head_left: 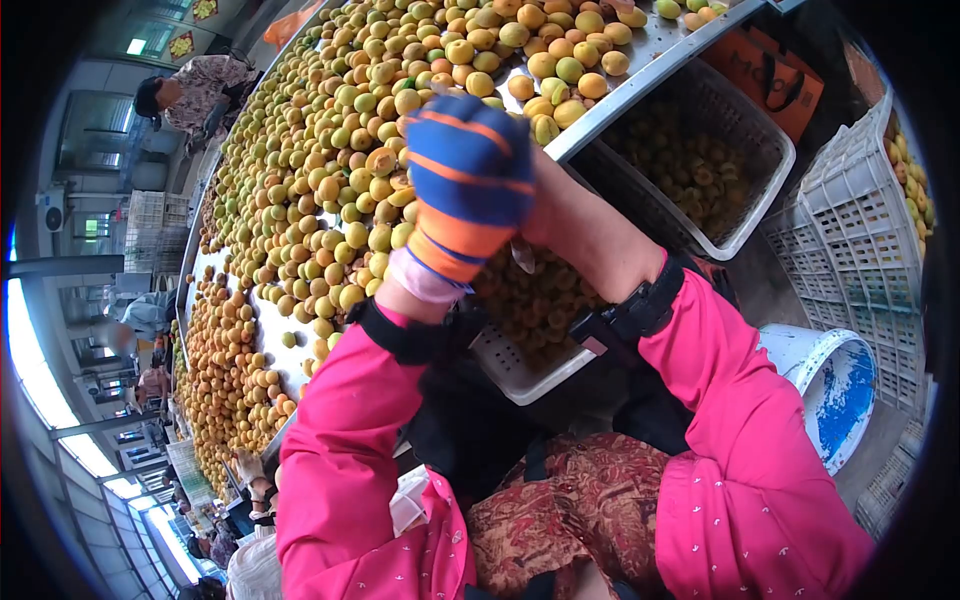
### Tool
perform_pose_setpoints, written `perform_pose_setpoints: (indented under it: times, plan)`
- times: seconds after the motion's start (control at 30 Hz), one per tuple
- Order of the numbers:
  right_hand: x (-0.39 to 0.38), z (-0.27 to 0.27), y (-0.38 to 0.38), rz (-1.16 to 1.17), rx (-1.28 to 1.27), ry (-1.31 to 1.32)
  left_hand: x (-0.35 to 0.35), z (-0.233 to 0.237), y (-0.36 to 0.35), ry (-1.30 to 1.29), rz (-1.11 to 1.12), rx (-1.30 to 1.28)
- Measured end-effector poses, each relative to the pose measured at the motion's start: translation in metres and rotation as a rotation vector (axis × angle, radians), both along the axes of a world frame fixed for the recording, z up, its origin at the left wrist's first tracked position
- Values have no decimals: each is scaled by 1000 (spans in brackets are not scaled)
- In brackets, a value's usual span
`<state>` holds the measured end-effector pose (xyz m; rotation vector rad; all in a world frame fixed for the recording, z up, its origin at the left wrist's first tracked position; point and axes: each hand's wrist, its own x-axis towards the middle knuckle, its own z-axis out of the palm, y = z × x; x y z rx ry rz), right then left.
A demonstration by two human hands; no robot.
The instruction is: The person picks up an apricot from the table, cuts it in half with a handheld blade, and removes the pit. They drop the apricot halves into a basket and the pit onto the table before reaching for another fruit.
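My left hand [468,180], in a blue and orange striped glove, is raised over the near edge of the metal table, its fingers curled. What it holds, if anything, is hidden. Right beside it is my bare right hand [540,200], largely covered by the glove, its fingers out of sight. Many yellow-green and orange fruits [330,170] lie spread on the table beyond my hands. Below my wrists, a white crate [540,385] holds split fruit pieces [540,310].
Another crate [725,245] of fruit pieces stands under the table edge [650,80], near an orange bag [775,75]. At right are stacked white crates [850,220] and a blue-white bucket [835,400]. People work along the table's far side and at lower left.
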<state>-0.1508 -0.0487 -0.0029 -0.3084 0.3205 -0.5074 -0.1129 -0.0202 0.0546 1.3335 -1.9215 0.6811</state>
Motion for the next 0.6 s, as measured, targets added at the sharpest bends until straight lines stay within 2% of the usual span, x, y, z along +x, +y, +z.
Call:
perform_pose_setpoints:
  times: [0.03, 0.07, 0.13, 0.17, 0.2, 0.27, 0.3, 0.33, 0.43, 0.5, 0.53, 0.6]
  plan:
    - [10, 3, 4, -88, 276, -56, -7, 6, 6, -44, -89, 51]
    - [3, 0, 6, -85, 280, -58, -5, 5, 10, -46, -86, 56]
    - [-30, 18, 3, 159, -134, -74, 2, 7, 11, 270, 70, 7]
    - [-30, 14, -6, 343, 18, -164, 0, 9, 13, 828, 105, 27]
    - [-29, 13, -11, 379, 80, -187, 1, 22, 16, 1225, 144, 31]
    - [-31, 10, -20, 382, -5, -196, 38, -5, 13, 1961, -150, 59]
    - [-34, 14, -21, 344, -54, -161, 31, -6, 14, 2157, -149, 32]
    - [-37, 20, -21, 307, -101, -126, 30, -8, 16, 2260, -212, -9]
    - [-33, 18, -26, 224, -240, 4, 56, -48, 13, 2294, -274, -93]
    - [-30, 10, -33, 116, -366, 117, 82, -92, 10, 2004, -427, 74]
    - [-31, 7, -39, 68, -406, 165, 65, -65, 18, 1867, -309, 161]
    - [-29, 5, -44, -58, -426, 217, 68, -78, 13, 1952, -292, 126]
